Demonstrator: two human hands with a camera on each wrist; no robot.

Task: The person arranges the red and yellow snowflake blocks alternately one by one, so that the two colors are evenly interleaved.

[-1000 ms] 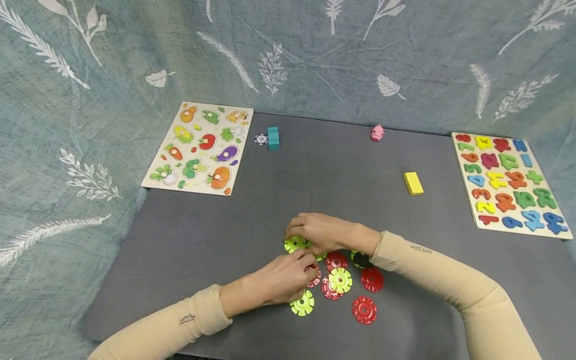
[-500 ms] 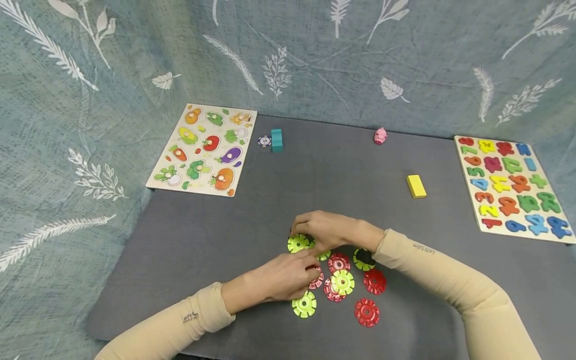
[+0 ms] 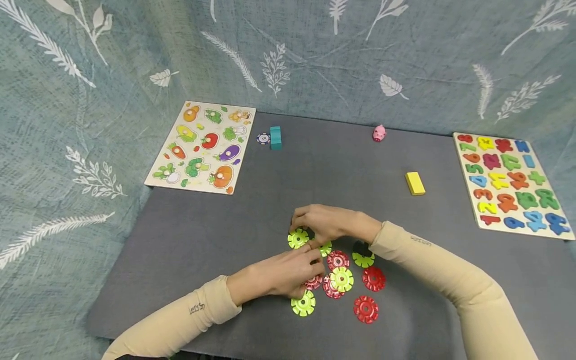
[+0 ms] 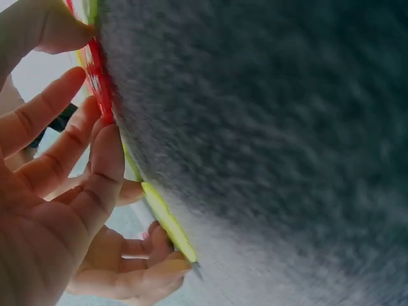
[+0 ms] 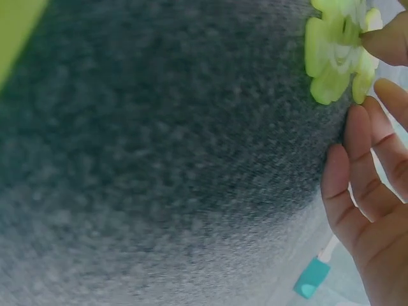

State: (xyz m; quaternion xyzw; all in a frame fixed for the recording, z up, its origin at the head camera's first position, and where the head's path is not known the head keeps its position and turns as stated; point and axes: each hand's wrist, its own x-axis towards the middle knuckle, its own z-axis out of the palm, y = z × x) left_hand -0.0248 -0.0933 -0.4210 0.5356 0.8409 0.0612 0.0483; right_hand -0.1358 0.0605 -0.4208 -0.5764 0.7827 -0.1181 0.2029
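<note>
My left hand [image 3: 288, 272] holds a red slotted disc [image 3: 314, 282] by its edges, low over the grey tabletop. In the left wrist view, the thumb is at one edge of this red disc [image 4: 99, 80] and the fingertips at the other. Beyond it, my right hand [image 3: 326, 222] grips a yellow-green disc [image 3: 298, 239] between thumb and fingers. A second yellow-green disc [image 3: 325, 248] lies partly hidden where the hands meet. Nearest my left hand's lower side is another yellow-green disc [image 3: 303, 303]. To the right, a yellow-green disc [image 3: 342, 279] overlaps a red one [image 3: 332, 290].
More discs lie rightward, including a red disc [image 3: 366, 309]. Behind stand a yellow block [image 3: 415, 184], a pink pig [image 3: 379, 133], a teal block [image 3: 276, 138] and a poker chip [image 3: 263, 138]. A vegetable puzzle board [image 3: 198, 187] and a number board [image 3: 472, 200] lie at the sides.
My left hand has shifted slightly to the right. The right hand stays in nearly the same spot at the yellow-green disc. The head view has moved a little.
</note>
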